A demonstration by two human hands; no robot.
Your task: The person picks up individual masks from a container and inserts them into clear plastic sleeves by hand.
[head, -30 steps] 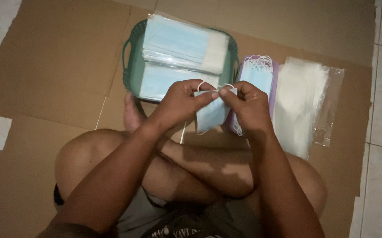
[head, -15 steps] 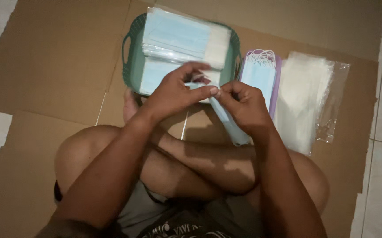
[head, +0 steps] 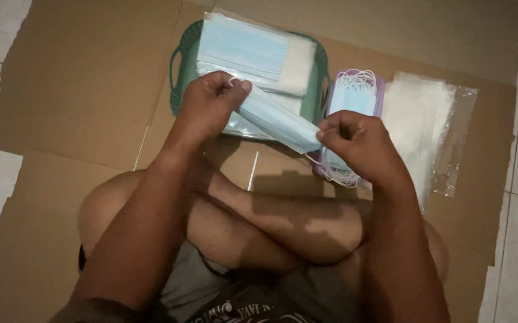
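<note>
Head view, centre frame: left hand [head: 208, 104] and right hand [head: 354, 140] each pinch 1 end of a blue face mask [head: 277, 119] above the green basket [head: 178, 78].

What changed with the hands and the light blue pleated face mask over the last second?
The left hand and right hand drew apart, stretching the light blue pleated face mask out lengthwise between them; both kept hold. The green basket, purple tray and clear plastic bag stayed put.

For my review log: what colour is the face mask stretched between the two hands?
Light blue with white ear loops; the face mask shows clearly in the head view.
</note>
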